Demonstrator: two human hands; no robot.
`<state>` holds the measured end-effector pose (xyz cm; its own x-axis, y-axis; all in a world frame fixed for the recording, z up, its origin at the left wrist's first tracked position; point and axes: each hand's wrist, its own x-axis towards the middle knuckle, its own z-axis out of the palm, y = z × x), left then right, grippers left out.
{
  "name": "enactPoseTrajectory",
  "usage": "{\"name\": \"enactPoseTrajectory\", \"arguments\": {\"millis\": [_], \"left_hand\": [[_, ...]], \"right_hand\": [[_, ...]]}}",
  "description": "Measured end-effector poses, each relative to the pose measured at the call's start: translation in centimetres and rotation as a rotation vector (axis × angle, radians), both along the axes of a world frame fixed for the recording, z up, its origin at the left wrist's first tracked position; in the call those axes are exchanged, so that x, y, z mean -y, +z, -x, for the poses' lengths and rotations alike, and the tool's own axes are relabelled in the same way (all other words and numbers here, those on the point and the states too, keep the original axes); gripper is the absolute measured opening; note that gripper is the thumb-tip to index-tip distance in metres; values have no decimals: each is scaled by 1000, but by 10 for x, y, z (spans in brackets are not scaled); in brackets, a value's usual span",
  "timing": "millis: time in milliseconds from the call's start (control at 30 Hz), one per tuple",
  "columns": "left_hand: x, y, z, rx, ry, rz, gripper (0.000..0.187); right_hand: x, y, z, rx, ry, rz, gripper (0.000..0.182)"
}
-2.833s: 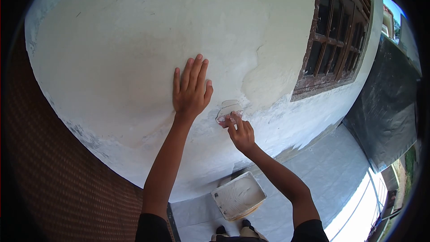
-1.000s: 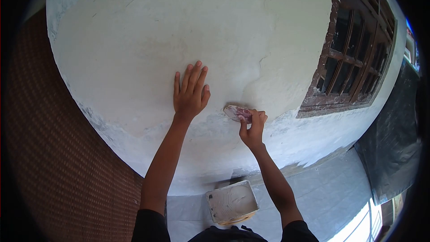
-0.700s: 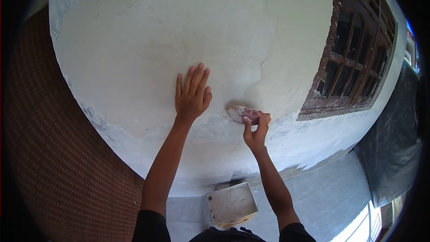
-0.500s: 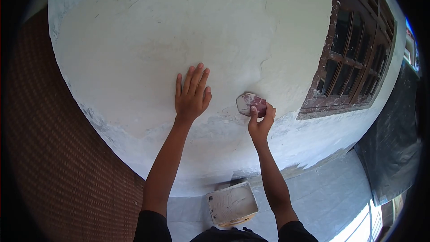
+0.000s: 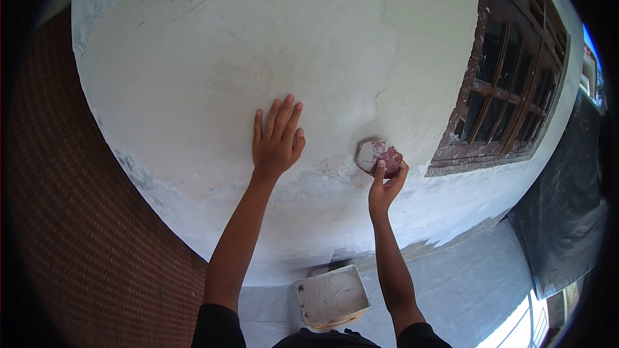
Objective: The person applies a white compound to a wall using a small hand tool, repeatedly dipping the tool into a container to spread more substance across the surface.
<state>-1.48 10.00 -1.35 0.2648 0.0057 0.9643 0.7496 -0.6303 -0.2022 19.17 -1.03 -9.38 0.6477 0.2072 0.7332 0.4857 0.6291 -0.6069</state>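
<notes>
Flat against the pale plastered wall (image 5: pixel 193 71) lies my left hand (image 5: pixel 276 142), its fingers spread and nothing in it. Further right, my right hand (image 5: pixel 387 183) grips a reddish, white-smeared scraper or pad (image 5: pixel 380 158) between thumb and fingers. The pad rests on or very close to the wall, above a rough whitish patch and left of the window. Parts of its lower edge are hidden by my thumb and fingers.
Below stands a rectangular tray (image 5: pixel 333 296) holding white paste. A brown wooden window (image 5: pixel 503 84) is on the right, with dark sheeting (image 5: pixel 558 200) beyond it. A woven brown surface (image 5: pixel 97 187) fills the left side. Grey sheeting (image 5: pixel 458 277) covers the ground.
My right hand has moved right and slightly down along the wall with the pad in it. My left hand has stayed almost in place.
</notes>
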Motion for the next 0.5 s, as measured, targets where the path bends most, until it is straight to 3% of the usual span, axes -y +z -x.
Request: {"name": "enactPoseTrajectory", "arguments": {"millis": [33,100,167,233,300,367,500], "left_hand": [[0,0,0,2,-1,2,49],[1,0,0,0,-8,9,49],[1,1,0,0,-4,0,49],[2,-1,0,-4,-9,9,49],[1,1,0,5,-6,10,49],[0,-1,-1,2,-4,-2,49],[2,0,0,-1,-8,7,49]], "right_hand": [[0,-3,5,38,65,-14,30],[-1,-17,11,472,-98,149,32],[-3,-20,12,585,-104,208,33],[-7,-12,8,313,-174,160,31],[-9,-9,4,-111,16,-76,29],[-5,-13,7,-117,145,-84,30],[-2,-25,14,621,-111,201,36]]}}
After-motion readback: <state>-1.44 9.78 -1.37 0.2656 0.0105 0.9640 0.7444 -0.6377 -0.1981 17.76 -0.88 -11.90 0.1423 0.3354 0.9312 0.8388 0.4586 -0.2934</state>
